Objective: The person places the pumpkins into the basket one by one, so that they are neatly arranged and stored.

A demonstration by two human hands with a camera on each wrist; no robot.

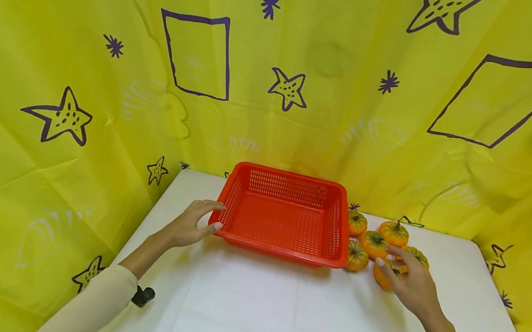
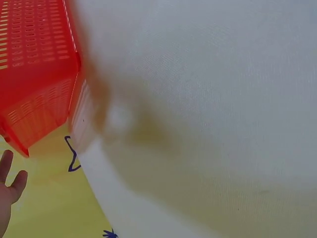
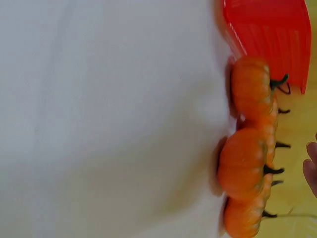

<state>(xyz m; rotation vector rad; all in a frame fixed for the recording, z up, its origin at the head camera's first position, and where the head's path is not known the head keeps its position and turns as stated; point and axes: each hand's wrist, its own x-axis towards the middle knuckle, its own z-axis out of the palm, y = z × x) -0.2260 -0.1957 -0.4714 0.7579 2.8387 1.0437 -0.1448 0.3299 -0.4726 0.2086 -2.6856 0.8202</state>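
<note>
A red perforated basket (image 1: pixel 285 215) stands empty at the back middle of the white table (image 1: pixel 250 306). My left hand (image 1: pixel 213 217) reaches to its left wall, fingers straight, forefinger over the rim and thumb by the near corner. In the left wrist view the fingertips (image 2: pixel 11 181) sit a little apart from the basket (image 2: pixel 34 74). Right of the basket lie several small orange pumpkins (image 1: pixel 373 244). My right hand (image 1: pixel 389 259) hovers over the nearest pumpkin (image 1: pixel 380 277), fingers spread, not closed on it. The right wrist view shows the pumpkins (image 3: pixel 242 163) in a row beside the basket (image 3: pixel 267 34).
Yellow cloth (image 1: pixel 104 115) printed with purple stars and squares walls the table at the back and both sides. A small black object (image 1: pixel 143 296) sticks out at the table's front left edge.
</note>
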